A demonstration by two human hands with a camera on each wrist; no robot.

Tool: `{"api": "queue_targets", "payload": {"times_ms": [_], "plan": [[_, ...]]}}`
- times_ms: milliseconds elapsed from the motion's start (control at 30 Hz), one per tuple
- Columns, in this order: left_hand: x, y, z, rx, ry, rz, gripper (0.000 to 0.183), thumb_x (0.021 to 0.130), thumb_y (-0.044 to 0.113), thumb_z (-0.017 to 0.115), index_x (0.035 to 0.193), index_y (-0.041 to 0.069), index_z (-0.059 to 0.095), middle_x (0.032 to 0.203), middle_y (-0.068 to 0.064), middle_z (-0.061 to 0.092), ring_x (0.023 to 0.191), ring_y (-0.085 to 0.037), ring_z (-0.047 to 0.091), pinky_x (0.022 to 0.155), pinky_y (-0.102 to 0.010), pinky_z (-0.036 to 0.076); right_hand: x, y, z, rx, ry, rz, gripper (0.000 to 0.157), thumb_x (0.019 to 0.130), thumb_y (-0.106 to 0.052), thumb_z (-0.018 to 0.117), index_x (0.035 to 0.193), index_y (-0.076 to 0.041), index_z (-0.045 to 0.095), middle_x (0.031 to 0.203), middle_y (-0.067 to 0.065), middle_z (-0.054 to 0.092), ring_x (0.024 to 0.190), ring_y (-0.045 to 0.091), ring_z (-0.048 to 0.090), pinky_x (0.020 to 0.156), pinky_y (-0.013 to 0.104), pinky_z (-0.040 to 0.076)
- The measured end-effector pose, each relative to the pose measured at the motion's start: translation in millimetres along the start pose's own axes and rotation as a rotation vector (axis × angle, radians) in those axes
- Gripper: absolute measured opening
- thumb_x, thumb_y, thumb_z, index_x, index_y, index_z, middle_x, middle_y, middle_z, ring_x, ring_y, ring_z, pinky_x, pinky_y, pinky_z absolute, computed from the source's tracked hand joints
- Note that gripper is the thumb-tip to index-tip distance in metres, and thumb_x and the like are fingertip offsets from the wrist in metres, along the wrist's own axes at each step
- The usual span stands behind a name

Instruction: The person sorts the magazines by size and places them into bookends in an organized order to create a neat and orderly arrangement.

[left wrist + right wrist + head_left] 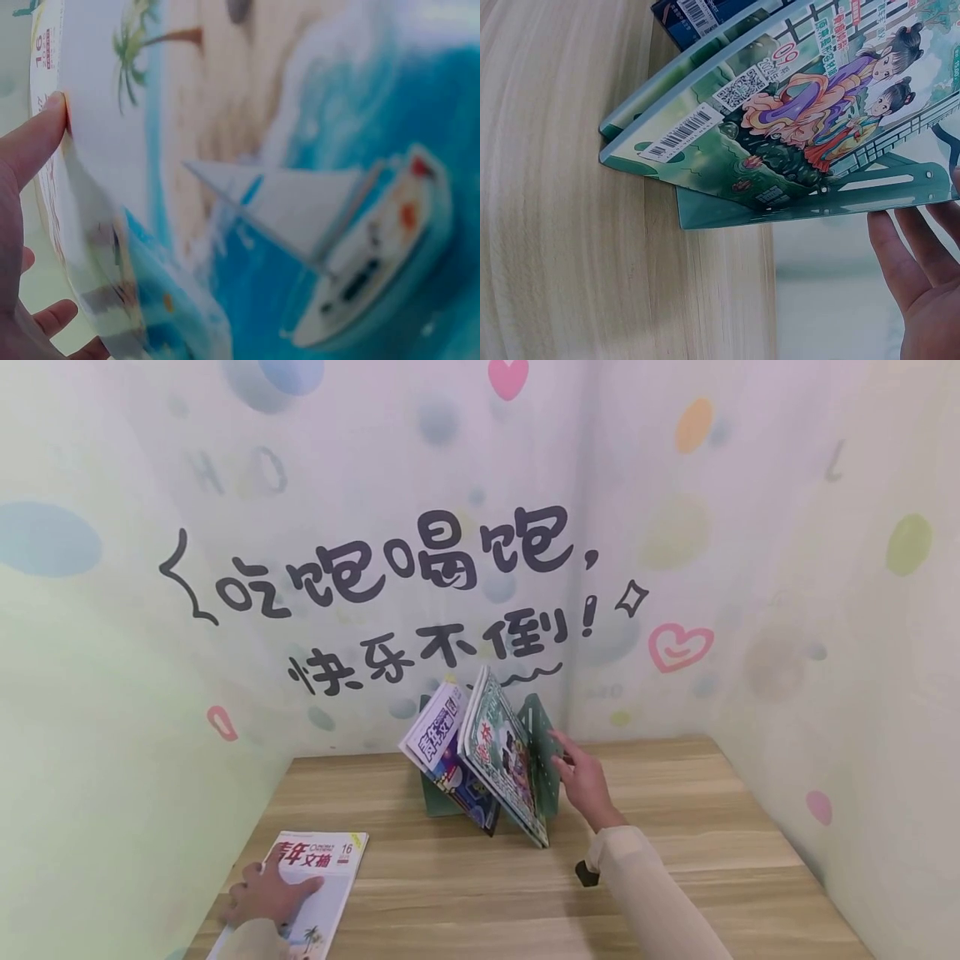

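Note:
At the lower left, my left hand [266, 897] rests spread on a magazine [341, 893] with red title characters. The left wrist view shows its thumb on the glossy cover [225, 135], printed with a sailboat and a palm. My right hand [588, 785] touches the outer face of a green bookend's right panel [546, 760] with extended fingers [900, 262]. Green-covered magazines [502, 752] lean toward that panel, tilted. Left of them a purple and blue magazine [446, 760] leans the other way, before the bookend's left part [437, 797]. My right thumb is hard to make out.
The wooden table [450, 893] runs back to a printed wall [420, 460] with lettering, and side walls [825, 610] close it in. A small black object [587, 874] shows beside my right sleeve [637, 877].

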State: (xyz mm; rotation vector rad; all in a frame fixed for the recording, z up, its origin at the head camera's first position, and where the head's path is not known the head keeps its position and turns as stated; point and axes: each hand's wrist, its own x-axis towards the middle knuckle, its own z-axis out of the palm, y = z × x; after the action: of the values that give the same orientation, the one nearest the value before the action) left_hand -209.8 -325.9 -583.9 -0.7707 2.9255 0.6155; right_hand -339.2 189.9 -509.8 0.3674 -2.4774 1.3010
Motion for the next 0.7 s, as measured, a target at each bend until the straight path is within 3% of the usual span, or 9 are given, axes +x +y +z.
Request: {"api": "queue_targets", "payload": {"times_ms": [167, 500, 700], "plan": [[1.4, -1.2, -0.3, -0.016, -0.006, 0.012, 0.137, 0.050, 0.089, 0.064, 0.152, 0.010, 0.019, 0.136, -0.039, 0.014, 0.114, -0.068, 0.022, 0.087, -0.084, 0.016, 0.2, -0.5, -0.5, 0.001, -0.001, -0.002, 0.047, 0.098, -0.011, 0.058, 0.143, -0.024, 0.048, 0.139, 0.015, 0.054, 0.107, 0.037, 0.063, 0.082, 0.050, 0.056], [3.9, -3.4, -2.7, -0.039, 0.052, 0.023, 0.132, 0.050, 0.080, 0.074, 0.149, 0.008, 0.025, 0.131, -0.038, 0.019, 0.112, -0.063, 0.025, 0.084, -0.082, 0.025, 0.8, -0.4, -1.0, 0.006, 0.000, -0.004, 0.047, 0.098, -0.011, 0.058, 0.143, -0.024, 0.049, 0.137, 0.016, 0.055, 0.106, 0.037, 0.063, 0.081, 0.049, 0.057], [4.8, -4.6, -6.4, -0.016, 0.029, 0.089, 0.127, 0.054, 0.078, 0.074, 0.147, 0.005, 0.028, 0.134, -0.040, 0.018, 0.116, -0.066, 0.022, 0.080, -0.084, 0.028, 0.5, 0.0, -1.4, 0.005, -0.003, -0.001, 0.047, 0.098, -0.010, 0.058, 0.142, -0.025, 0.049, 0.137, 0.016, 0.055, 0.106, 0.037, 0.063, 0.081, 0.049, 0.057]]}}
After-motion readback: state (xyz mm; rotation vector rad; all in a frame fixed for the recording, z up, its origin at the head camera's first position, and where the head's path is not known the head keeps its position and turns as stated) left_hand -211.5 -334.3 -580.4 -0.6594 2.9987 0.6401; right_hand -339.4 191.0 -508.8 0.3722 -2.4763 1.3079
